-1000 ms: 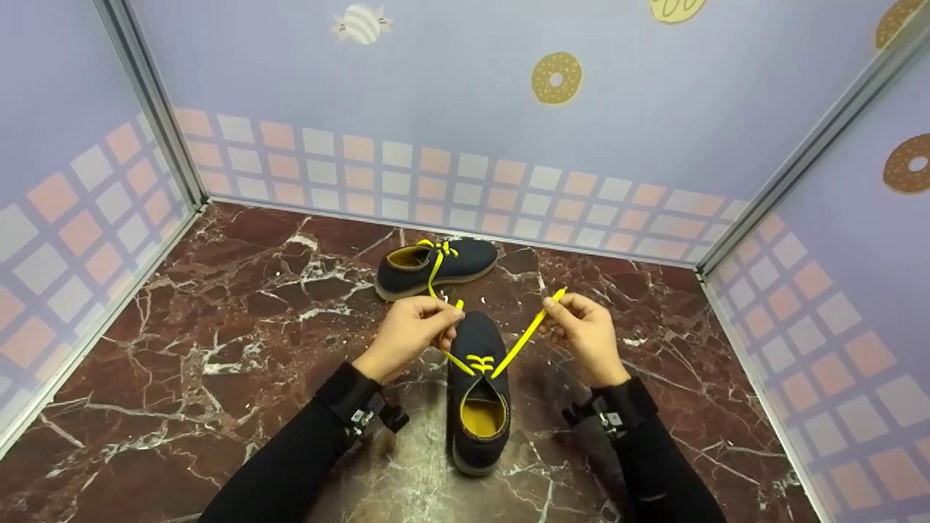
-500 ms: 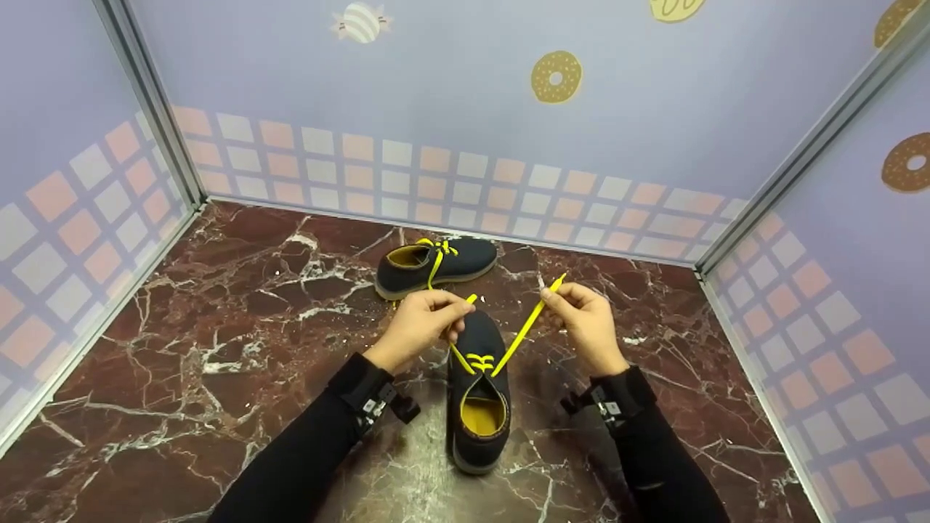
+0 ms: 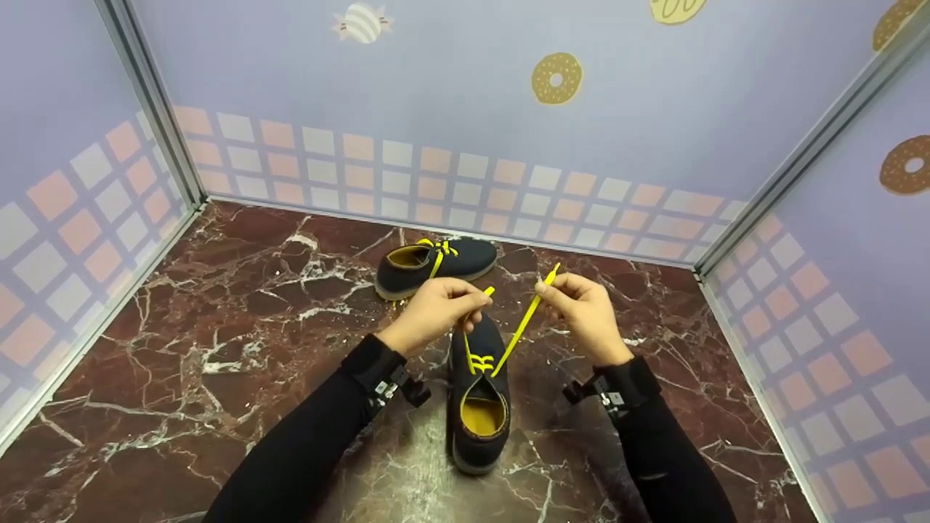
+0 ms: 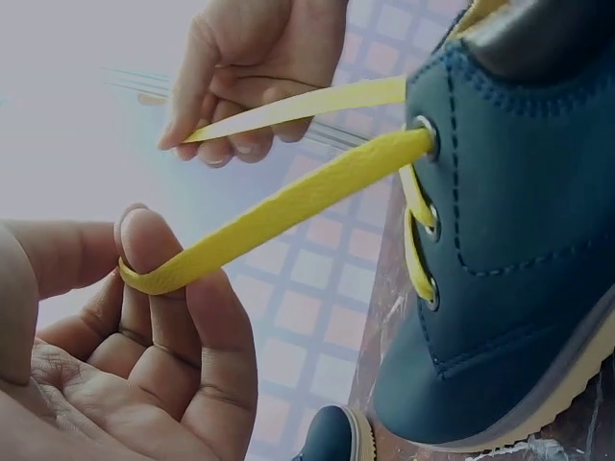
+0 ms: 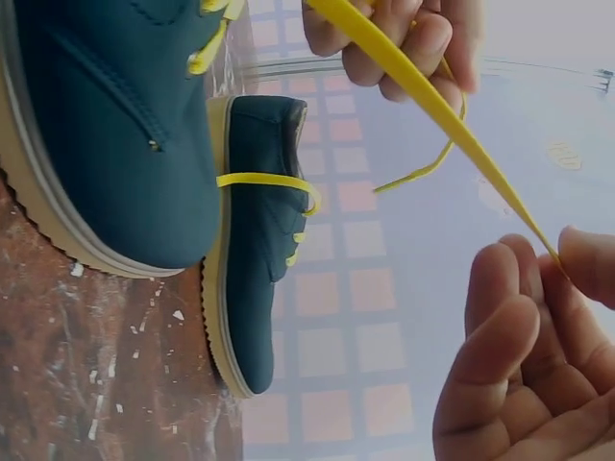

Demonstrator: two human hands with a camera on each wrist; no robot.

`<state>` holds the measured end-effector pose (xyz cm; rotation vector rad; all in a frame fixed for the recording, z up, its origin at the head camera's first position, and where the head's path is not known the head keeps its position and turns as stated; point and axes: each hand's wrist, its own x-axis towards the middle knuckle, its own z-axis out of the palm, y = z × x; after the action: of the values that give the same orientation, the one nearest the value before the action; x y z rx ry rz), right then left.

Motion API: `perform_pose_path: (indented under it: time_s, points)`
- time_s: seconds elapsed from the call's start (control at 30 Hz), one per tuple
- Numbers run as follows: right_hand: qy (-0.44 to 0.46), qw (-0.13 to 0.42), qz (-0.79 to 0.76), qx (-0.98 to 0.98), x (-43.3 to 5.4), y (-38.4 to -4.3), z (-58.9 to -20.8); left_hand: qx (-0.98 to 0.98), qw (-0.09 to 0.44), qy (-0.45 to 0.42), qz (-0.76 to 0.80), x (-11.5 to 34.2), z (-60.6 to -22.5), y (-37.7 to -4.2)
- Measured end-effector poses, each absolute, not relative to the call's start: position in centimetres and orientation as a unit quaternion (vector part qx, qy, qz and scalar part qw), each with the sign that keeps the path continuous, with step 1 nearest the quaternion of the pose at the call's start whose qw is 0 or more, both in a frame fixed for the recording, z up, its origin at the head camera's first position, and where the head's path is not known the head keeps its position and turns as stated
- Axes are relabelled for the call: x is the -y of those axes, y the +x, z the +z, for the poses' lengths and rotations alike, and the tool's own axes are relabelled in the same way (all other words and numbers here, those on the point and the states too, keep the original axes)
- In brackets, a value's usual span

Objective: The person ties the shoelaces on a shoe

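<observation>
A dark blue shoe point(image 3: 485, 334) with yellow laces stands on the floor, its toe pointing away from me. My left hand point(image 3: 436, 312) pinches the left end of its shoelace point(image 4: 288, 213) between thumb and forefinger, above the toe. With thumb and forefinger, my right hand point(image 3: 587, 312) grips the other lace end point(image 3: 524, 325), held up to the right of the toe. Both ends rise taut from the top eyelets and spread apart in a V. In the right wrist view, a loose tail of yellow lace point(image 5: 423, 171) hangs below the left hand.
A matching shoe point(image 3: 474, 259) lies sideways behind, toe to the right, its yellow lace point(image 5: 264, 180) loose across it. Patterned lilac panels point(image 3: 465, 87) wall in the red-brown marbled floor point(image 3: 290, 378) at the back and both sides.
My left hand has moved right and forward with its lace end, so that lace stands steeper. The right hand has shifted slightly forward and left. Both shoes stay in place.
</observation>
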<state>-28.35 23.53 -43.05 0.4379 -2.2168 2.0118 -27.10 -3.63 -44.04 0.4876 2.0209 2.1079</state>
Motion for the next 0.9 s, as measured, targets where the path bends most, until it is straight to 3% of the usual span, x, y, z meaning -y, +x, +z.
perform_pose_path:
  time_s: [0.57,0.9]
  points:
    - [0.191,0.005,0.630,0.753,-23.5,-30.1,-40.8,-0.742,0.073,0.201,0.635,2.0,-44.4,-28.0]
    - [0.225,-0.014,0.607,0.762,-23.5,-31.2,-40.3,-0.743,0.094,0.220,0.625,1.2,-44.8,-27.8]
